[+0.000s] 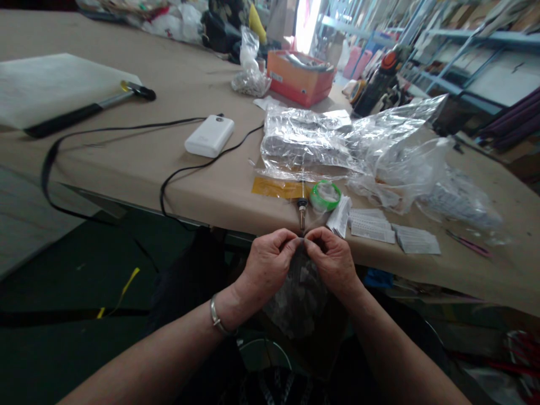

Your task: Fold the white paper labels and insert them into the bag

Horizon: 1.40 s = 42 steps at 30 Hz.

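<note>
My left hand (272, 261), with a metal bracelet at the wrist, and my right hand (331, 259) meet at the table's front edge. Both pinch the top of a thin, clear plastic bag (297, 298) that hangs down over my lap. Small pale pieces show through the bag. Directly beyond the fingertips, a metal-tipped tool (302, 211) points towards me from the table. Beside it lie an amber strip (276, 188) and a green-rimmed round container (325, 196). Stacks of printed paper slips (371, 225) lie to the right.
Crumpled clear plastic (307, 140) covers the table (126, 157) behind the slips. A white power bank (210, 136) with black cables lies left of centre. Further back stand an orange box (300, 79) and a dark bottle (377, 81). Pink tweezers (469, 244) rest at right.
</note>
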Motion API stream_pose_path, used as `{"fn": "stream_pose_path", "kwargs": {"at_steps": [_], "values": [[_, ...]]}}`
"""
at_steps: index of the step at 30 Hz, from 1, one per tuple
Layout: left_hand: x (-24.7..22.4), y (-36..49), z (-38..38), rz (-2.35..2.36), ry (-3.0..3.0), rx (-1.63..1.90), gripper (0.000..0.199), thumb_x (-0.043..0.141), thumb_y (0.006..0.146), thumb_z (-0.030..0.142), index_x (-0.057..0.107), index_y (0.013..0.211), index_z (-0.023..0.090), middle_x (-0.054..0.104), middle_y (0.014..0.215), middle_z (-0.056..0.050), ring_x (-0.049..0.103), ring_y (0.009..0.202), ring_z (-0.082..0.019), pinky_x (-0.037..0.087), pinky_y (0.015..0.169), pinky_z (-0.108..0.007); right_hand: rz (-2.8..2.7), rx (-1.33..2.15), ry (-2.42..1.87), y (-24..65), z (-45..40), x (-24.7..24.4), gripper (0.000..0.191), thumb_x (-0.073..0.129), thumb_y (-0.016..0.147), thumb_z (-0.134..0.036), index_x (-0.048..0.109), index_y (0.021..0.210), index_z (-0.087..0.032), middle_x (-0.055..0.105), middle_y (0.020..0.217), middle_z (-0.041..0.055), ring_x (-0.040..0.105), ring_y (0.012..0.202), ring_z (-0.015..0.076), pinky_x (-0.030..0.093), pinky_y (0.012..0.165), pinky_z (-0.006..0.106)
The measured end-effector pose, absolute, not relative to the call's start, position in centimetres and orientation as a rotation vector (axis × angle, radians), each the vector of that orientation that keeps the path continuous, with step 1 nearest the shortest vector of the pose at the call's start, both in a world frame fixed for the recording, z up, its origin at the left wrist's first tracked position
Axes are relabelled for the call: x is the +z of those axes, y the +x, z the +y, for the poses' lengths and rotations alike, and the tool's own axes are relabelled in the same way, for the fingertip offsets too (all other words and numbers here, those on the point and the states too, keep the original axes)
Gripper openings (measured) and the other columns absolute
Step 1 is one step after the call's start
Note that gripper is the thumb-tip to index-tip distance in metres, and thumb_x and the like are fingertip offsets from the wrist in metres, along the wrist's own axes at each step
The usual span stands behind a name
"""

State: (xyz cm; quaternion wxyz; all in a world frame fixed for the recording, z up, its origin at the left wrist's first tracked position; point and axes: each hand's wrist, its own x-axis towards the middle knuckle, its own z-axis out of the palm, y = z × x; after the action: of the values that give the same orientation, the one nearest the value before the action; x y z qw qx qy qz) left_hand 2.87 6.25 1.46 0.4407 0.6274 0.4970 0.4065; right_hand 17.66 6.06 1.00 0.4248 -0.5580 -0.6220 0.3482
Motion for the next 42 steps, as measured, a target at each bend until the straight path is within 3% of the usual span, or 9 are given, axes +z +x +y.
{"fn": "stream_pose_path", "kwargs": {"at_steps": [23, 27, 30, 35, 39, 42], "values": [[1.0, 3.3, 6.9, 1.233, 1.559, 1.081, 0.018, 0.054, 0.084, 0.023, 0.066, 0.073, 0.016, 0.062, 0.064, 0.002, 0.052, 0.061, -0.009, 0.04, 0.058, -0.017, -1.589, 0.754, -1.37, 17.8, 6.1, 0.6, 0.01, 0.056, 0.082, -0.025, 0.059, 0.076, -0.018, 0.056, 0.064, -0.0042, 0.051, 0.059, 0.01, 0.041, 0.057, 0.02], [1.1, 2.6, 5.7, 1.22, 1.53, 1.022, 0.018, 0.053, 0.085, 0.024, 0.067, 0.075, 0.017, 0.065, 0.067, 0.001, 0.056, 0.063, -0.011, 0.043, 0.059, -0.018, -1.66, 0.817, -1.352, 18.3, 4.6, 1.3, 0.009, 0.06, 0.083, -0.027, 0.061, 0.085, -0.019, 0.061, 0.07, -0.0035, 0.056, 0.061, 0.01, 0.044, 0.058, 0.019], [0.2, 1.7, 5.2, 1.244, 1.488, 0.967, 0.019, 0.054, 0.084, 0.028, 0.069, 0.079, 0.018, 0.069, 0.072, -0.001, 0.061, 0.067, -0.014, 0.046, 0.062, -0.02, -1.807, 0.62, -1.322, 19.3, 3.9, 2.8, 0.007, 0.06, 0.084, -0.024, 0.06, 0.091, -0.02, 0.063, 0.074, -0.0033, 0.059, 0.064, 0.0101, 0.045, 0.06, 0.019], [-2.1, 0.4, 5.4, 1.383, 1.434, 0.988, 0.027, 0.06, 0.079, 0.029, 0.07, 0.101, 0.016, 0.072, 0.102, -0.007, 0.065, 0.094, -0.021, 0.048, 0.085, -0.028, -2.054, -0.03, -1.28, 21.1, 7.2, 5.4, 0.01, 0.051, 0.089, -0.021, 0.062, 0.091, -0.02, 0.063, 0.087, 0.0036, 0.058, 0.084, 0.0172, 0.047, 0.079, 0.029], [-2.6, 0.3, 5.1, 1.376, 1.457, 0.949, 0.023, 0.056, 0.081, 0.029, 0.071, 0.093, 0.018, 0.073, 0.095, -0.005, 0.067, 0.088, -0.02, 0.05, 0.08, -0.027, -2.164, -0.367, -1.471, 21.6, 10.9, 5.7, 0.021, 0.059, 0.085, -0.027, 0.063, 0.104, -0.018, 0.059, 0.113, 0.0107, 0.047, 0.113, 0.0302, 0.039, 0.096, 0.046], [-2.5, 0.5, 4.6, 1.348, 1.493, 0.934, 0.02, 0.055, 0.081, 0.028, 0.072, 0.086, 0.019, 0.073, 0.086, -0.003, 0.067, 0.081, -0.019, 0.05, 0.073, -0.024, -2.184, -0.378, -1.493, 22.1, 11.7, 5.2, 0.021, 0.061, 0.084, -0.027, 0.062, 0.103, -0.019, 0.057, 0.12, 0.0106, 0.042, 0.12, 0.0323, 0.036, 0.1, 0.049]]}}
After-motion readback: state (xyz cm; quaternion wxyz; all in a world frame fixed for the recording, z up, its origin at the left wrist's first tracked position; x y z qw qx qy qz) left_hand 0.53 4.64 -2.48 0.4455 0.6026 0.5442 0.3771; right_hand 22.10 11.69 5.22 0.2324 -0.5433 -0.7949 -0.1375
